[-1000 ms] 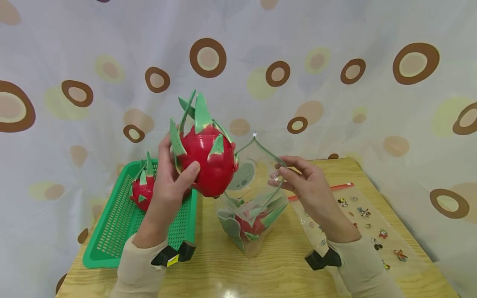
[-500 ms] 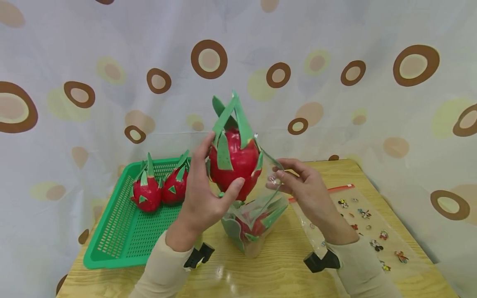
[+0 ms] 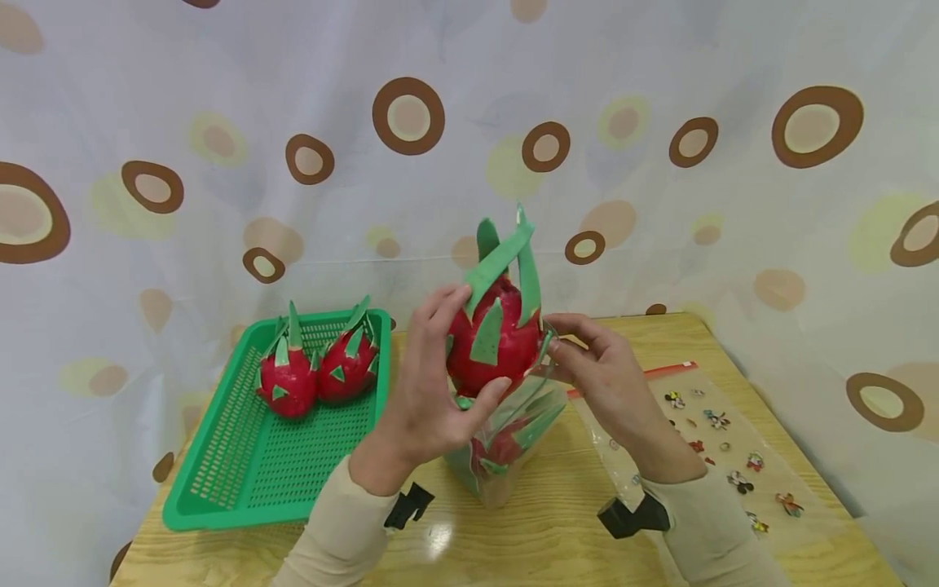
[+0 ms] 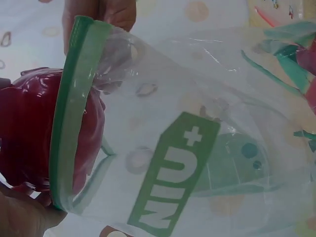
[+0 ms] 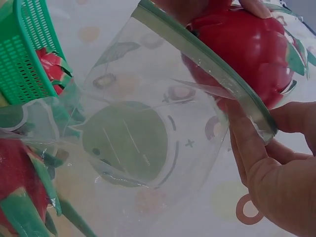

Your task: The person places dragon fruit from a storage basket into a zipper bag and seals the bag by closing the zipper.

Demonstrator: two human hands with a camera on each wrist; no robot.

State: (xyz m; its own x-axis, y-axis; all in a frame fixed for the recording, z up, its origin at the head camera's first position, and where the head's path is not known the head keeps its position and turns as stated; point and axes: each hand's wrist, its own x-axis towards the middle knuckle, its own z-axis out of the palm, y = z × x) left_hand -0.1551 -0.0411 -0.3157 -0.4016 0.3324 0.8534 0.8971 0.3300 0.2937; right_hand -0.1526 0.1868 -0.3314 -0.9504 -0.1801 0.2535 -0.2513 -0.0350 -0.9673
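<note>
A spotted cloth (image 3: 469, 49) hangs behind the wooden table (image 3: 543, 542) in front of me. On the table's left sits a green basket (image 3: 242, 520), two red dragon fruits (image 3: 287, 383) side by side inside. A flat clear bag (image 3: 756, 432) with a red strip lies at the right. Between them stands a green-edged bag (image 3: 484, 481), a bagged fruit (image 3: 506, 444) low inside it. The left hand (image 3: 440, 395) is clamped round a third red fruit (image 3: 517, 349), leaves up, at that bag's mouth. The right hand (image 3: 609, 383) pinches the bag's edge. Tiny trinkets (image 3: 790, 504) dot the flat one.
</note>
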